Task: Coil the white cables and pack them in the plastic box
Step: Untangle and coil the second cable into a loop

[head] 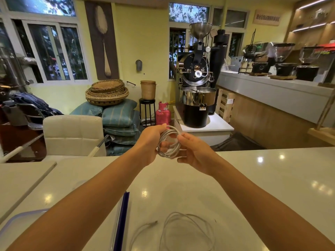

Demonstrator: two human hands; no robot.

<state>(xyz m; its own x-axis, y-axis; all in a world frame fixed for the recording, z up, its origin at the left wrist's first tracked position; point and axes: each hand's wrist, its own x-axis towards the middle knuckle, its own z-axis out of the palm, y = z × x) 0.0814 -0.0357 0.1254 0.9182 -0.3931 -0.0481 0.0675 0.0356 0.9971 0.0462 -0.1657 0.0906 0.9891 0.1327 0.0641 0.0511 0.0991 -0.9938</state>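
A white cable wound into a small coil [170,142] is held up above the far edge of the white table [253,178]. My left hand [151,142] grips the coil's left side with its fingers through the loops. Touching the coil's right side, my right hand [194,151] has its fingers curled loosely around it. A second white cable [186,230] lies loose in wide loops on the table near me. The plastic box [123,220] with a blue rim sits at my lower left, largely hidden by my left forearm.
A white padded chair [72,133] stands beyond the table at left. Stacked cushions, woven baskets, a pink gas cylinder [163,115] and a coffee roaster [197,87] fill the room behind. A counter with grinders runs along the right.
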